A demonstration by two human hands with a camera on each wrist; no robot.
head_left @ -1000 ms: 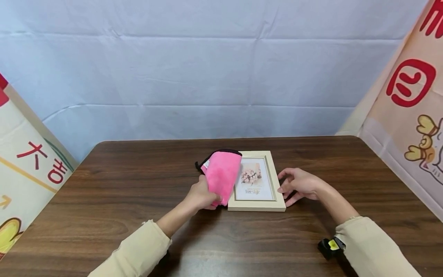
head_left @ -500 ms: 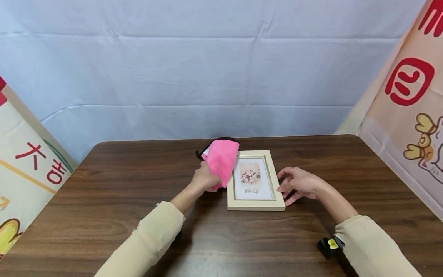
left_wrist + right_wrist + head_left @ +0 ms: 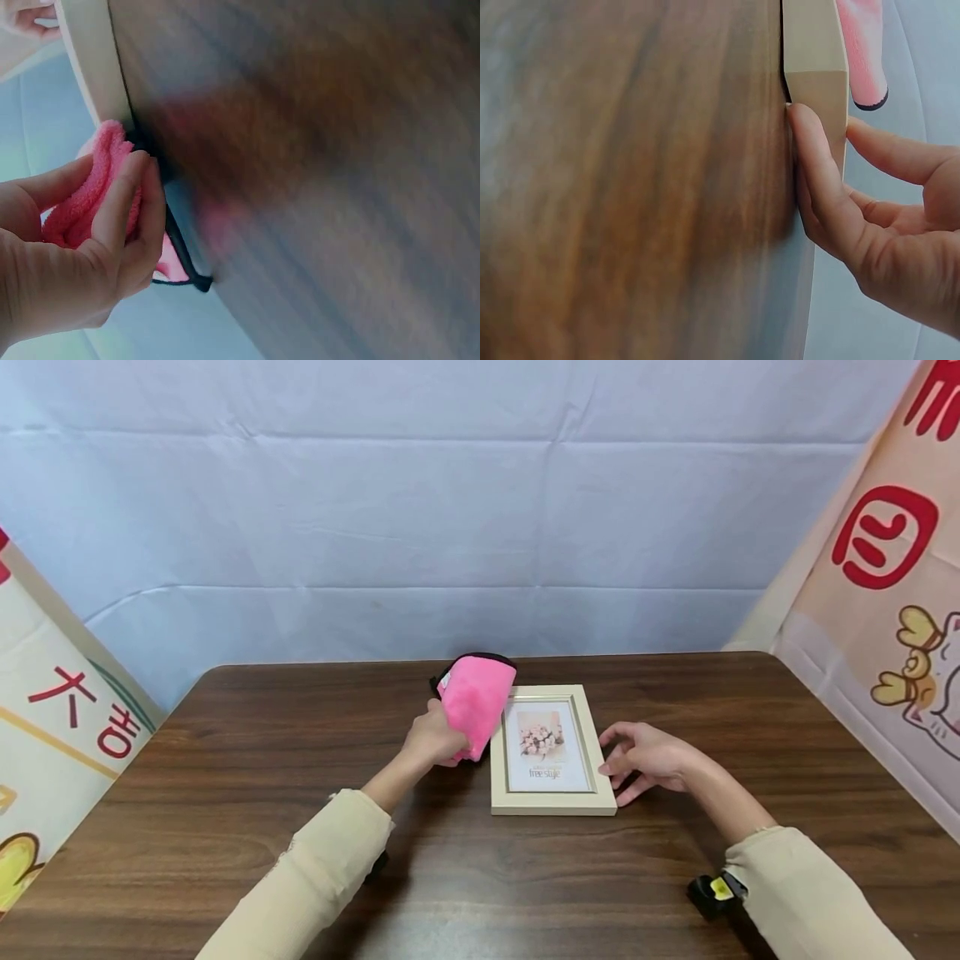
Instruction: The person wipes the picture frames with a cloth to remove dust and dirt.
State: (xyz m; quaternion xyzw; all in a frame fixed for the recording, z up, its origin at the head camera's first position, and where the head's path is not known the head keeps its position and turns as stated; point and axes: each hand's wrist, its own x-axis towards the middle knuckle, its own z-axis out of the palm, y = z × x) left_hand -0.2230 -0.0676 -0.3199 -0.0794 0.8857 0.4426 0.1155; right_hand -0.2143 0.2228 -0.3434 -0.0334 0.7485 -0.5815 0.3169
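My left hand point(image 3: 433, 734) pinches a fluffy pink cloth point(image 3: 480, 697) with black edging and a small white tag. The bunched cloth is between thumb and fingers in the left wrist view point(image 3: 105, 195). It overlaps the upper left border of a cream picture frame point(image 3: 553, 806), which lies face up on the table. Behind its pane is a print of pale pink flowers with the words "free style". At the frame's right side, my right hand point(image 3: 648, 756) holds the edge. In the right wrist view its thumb rests on the top face and its fingers point(image 3: 821, 161) lie along the side.
The brown wood-grain table point(image 3: 262, 827) ends at a pale blue cloth backdrop point(image 3: 375, 543). Printed banners with red characters hang at the left point(image 3: 75, 718) and right point(image 3: 885, 577). A black strap device point(image 3: 712, 893) sits at the right sleeve.
My left hand has moved the pink cloth away from me along the frame's left side, uncovering more of the frame's lower left. The right hand and the frame stay nearly still.
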